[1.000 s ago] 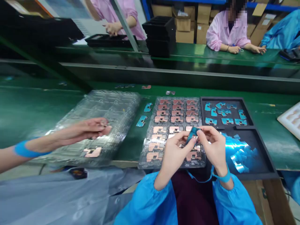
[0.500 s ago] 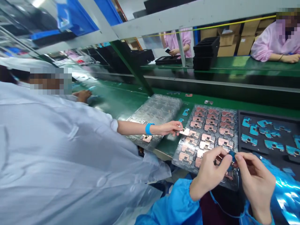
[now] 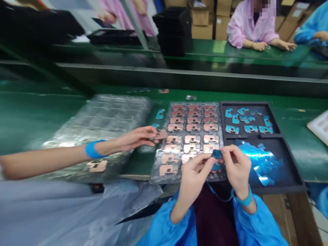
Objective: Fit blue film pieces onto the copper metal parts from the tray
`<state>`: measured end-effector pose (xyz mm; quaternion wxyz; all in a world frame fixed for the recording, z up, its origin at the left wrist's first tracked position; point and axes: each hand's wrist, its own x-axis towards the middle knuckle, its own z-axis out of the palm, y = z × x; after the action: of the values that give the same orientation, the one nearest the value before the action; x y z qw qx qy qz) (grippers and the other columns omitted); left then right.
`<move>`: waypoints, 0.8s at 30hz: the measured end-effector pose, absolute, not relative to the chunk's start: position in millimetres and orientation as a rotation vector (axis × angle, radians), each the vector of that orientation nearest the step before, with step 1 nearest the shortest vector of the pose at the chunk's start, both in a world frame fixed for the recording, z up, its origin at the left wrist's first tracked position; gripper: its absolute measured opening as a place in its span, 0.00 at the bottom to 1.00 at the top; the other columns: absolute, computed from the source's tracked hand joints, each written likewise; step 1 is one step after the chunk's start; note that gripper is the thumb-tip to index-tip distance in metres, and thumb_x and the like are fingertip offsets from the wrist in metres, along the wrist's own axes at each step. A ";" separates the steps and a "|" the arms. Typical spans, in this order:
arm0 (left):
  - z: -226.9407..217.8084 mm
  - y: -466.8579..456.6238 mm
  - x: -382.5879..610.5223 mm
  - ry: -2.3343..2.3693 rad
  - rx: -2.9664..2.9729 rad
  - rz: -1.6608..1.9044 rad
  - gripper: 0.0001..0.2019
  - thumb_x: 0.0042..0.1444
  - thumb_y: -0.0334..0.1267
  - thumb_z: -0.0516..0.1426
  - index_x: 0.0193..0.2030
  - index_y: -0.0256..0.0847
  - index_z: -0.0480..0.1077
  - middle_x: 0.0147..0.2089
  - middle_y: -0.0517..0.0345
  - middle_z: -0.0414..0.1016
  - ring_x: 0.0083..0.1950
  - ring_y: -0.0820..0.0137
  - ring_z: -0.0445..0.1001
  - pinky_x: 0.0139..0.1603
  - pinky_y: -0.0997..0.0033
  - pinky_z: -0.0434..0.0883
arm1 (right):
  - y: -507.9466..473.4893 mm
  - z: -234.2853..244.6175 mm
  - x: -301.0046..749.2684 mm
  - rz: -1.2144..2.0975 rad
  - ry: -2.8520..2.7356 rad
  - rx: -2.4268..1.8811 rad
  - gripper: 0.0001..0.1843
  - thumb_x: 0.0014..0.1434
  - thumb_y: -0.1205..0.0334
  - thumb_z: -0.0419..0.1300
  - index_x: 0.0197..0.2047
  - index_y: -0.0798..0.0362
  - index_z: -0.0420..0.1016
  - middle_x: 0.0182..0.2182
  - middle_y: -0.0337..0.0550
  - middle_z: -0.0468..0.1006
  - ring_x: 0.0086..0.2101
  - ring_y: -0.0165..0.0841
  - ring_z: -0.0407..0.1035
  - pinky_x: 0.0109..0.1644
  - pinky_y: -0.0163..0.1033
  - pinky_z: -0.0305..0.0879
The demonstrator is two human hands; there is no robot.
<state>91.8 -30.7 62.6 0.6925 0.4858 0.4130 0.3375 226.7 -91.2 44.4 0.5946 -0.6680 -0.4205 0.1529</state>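
Close together above the near right part of a clear plastic tray (image 3: 156, 176), my left hand (image 3: 196, 171) and my right hand (image 3: 237, 167) are both closed in a pinch. Between their fingertips is a small dark blue piece of film (image 3: 216, 154), its edge in my right fingers. Just below it, by my left thumb, shows a blue-filmed metal plate (image 3: 216, 166), mostly hidden by the fingers. Rows of copper-coloured metal plates (image 3: 192, 139) lie in the tray's pockets. From the left, a co-worker's hand (image 3: 143, 136) with a blue wristband holds one copper-coloured plate (image 3: 162, 135) at the tray's edge.
To my right stands a black divided tray (image 3: 289, 164); blue-filmed plates (image 3: 251, 128) lie in its far part, loose blue film (image 3: 263, 164) in its near part. Another clear tray (image 3: 115, 112) is at left. Beyond the green bench (image 3: 138, 89), people in pink sit near black stacked trays (image 3: 173, 30).
My view has swung right and levelled, bringing the whole black tray into sight. Both my hands remain pinched together, with more of the blue film showing. The co-worker's hand still holds a plate.
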 end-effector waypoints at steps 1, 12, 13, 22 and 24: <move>61.4 -29.7 90.9 0.947 1.077 0.769 0.11 0.56 0.46 0.72 0.38 0.40 0.83 0.34 0.55 0.84 0.34 0.64 0.83 0.34 0.71 0.83 | -90.4 47.3 226.5 0.420 -0.976 -1.524 0.18 0.77 0.52 0.59 0.39 0.50 0.82 0.28 0.39 0.79 0.27 0.32 0.75 0.32 0.36 0.73; 60.2 -26.8 82.0 0.791 0.816 0.572 0.21 0.57 0.52 0.73 0.52 0.40 0.87 0.45 0.46 0.88 0.42 0.60 0.83 0.38 0.67 0.82 | -88.2 56.8 228.6 0.429 -0.977 -1.531 0.10 0.75 0.59 0.63 0.39 0.49 0.81 0.31 0.38 0.80 0.30 0.32 0.77 0.35 0.36 0.73; 60.7 -26.0 81.4 0.774 0.776 0.550 0.22 0.56 0.51 0.74 0.53 0.40 0.87 0.45 0.46 0.87 0.42 0.60 0.83 0.37 0.68 0.81 | -88.7 57.7 230.0 0.414 -1.025 -1.528 0.10 0.75 0.59 0.62 0.40 0.49 0.82 0.33 0.39 0.81 0.33 0.33 0.77 0.36 0.37 0.74; 54.0 -24.4 77.3 0.865 0.719 0.583 0.23 0.50 0.51 0.78 0.49 0.42 0.88 0.45 0.50 0.87 0.44 0.64 0.81 0.47 0.68 0.81 | -94.8 69.7 235.1 0.094 -1.318 -1.554 0.07 0.74 0.64 0.65 0.49 0.47 0.85 0.43 0.47 0.81 0.43 0.38 0.79 0.44 0.45 0.80; 52.2 -26.5 77.2 0.878 0.705 0.589 0.23 0.49 0.51 0.79 0.49 0.43 0.88 0.46 0.51 0.87 0.45 0.64 0.82 0.47 0.67 0.81 | -95.8 69.6 232.6 -0.070 -1.365 -1.567 0.07 0.73 0.67 0.66 0.48 0.47 0.85 0.41 0.46 0.81 0.40 0.37 0.78 0.43 0.44 0.78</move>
<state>77.2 -26.5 52.2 0.8047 0.3294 0.4101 0.2752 232.6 -95.8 69.6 0.5063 -0.6498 -0.5662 -0.0290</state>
